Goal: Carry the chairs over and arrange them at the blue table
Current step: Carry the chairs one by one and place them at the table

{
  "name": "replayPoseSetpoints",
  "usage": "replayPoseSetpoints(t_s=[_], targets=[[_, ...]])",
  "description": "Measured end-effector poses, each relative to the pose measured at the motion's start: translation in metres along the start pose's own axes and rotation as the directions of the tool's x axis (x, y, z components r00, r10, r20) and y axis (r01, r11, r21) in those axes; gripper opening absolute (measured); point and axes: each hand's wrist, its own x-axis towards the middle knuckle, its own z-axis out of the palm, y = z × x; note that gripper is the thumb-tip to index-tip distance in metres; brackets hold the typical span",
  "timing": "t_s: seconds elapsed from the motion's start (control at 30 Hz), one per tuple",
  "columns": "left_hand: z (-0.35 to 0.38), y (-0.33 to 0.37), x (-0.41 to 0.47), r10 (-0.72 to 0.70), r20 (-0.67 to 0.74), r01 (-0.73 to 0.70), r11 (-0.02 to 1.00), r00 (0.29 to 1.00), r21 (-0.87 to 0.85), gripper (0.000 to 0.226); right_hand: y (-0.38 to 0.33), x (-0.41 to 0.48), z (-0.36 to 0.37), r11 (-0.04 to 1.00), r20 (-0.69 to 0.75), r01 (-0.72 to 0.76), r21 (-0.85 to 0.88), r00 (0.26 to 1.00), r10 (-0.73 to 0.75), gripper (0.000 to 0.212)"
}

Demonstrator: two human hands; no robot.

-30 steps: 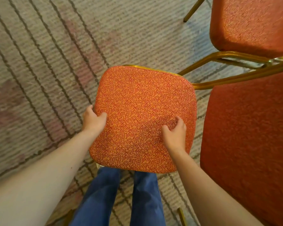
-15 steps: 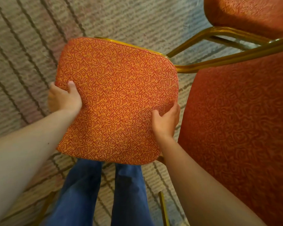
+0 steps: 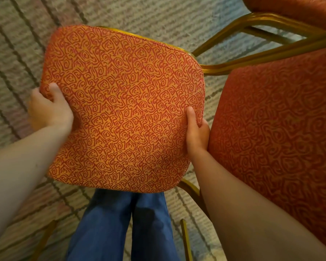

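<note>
The chair sat between left hand and right hand — a second chair just beside its right.

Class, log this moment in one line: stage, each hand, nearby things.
stage: chair held by seat | left hand: grips left edge | right hand: grips right edge | nearby: second chair, at right | floor: striped carpet

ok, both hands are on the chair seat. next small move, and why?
Probably swing the chair left. The left hand and right hand grip its side edges, but the right one is close beside the next chair; bare carpet lies to the left.
</note>
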Motion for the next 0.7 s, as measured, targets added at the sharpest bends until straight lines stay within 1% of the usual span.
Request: replayPoseSetpoints(t_s=[0.1,0.17,0.2,0.3,0.37,0.43,0.53,0.57,0.63,0.7], targets=[[0.001,-0.011,0.009,0.008,0.033,-0.006,0.998,0.999,-0.06,0.081,0.003,0.006,0.001,1.0,0.006,0.013,0.022,1.0,-0.013,0.018],[-0.001,-0.013,0.013,0.01,0.054,-0.005,0.997,0.999,-0.078,0.088,0.003,0.008,0.0,0.999,0.018,-0.012,0.044,1.0,0.011,0.021],[-0.002,-0.012,0.014,0.01,0.075,-0.005,0.997,0.997,-0.071,0.089,0.003,0.008,0.0,0.997,0.03,-0.04,0.06,0.999,0.038,0.027],[-0.007,-0.013,0.018,0.014,0.153,-0.003,0.997,0.988,-0.073,0.091,0.004,0.008,-0.001,0.987,0.071,-0.132,0.087,0.99,0.126,0.056],[-0.011,-0.013,0.018,-0.007,0.198,0.026,0.995,0.98,-0.096,0.086,0.004,0.008,-0.002,0.981,0.087,-0.175,0.086,0.982,0.167,0.064],[-0.015,-0.01,0.016,-0.05,0.238,0.084,0.987,0.97,-0.136,0.085,0.002,0.008,-0.004,0.974,0.118,-0.211,0.082,0.973,0.2,0.059],[-0.02,-0.006,0.014,-0.089,0.272,0.137,0.977,0.958,-0.162,0.095,-0.001,0.008,-0.006,0.962,0.168,-0.251,0.107,0.958,0.231,0.043],[-0.021,-0.005,0.013,-0.095,0.283,0.149,0.973,0.954,-0.175,0.098,-0.002,0.006,-0.006,0.961,0.17,-0.253,0.112,0.958,0.232,0.041],[-0.023,-0.006,0.016,-0.12,0.31,0.198,0.952,0.943,-0.235,0.102,-0.004,0.005,-0.007,0.962,0.163,-0.249,0.109,0.959,0.23,0.047],[-0.02,-0.019,0.032,-0.147,0.362,0.246,0.938,0.92,-0.243,0.106,-0.005,0.003,-0.006,0.963,0.168,-0.248,0.101,0.959,0.23,0.052]])
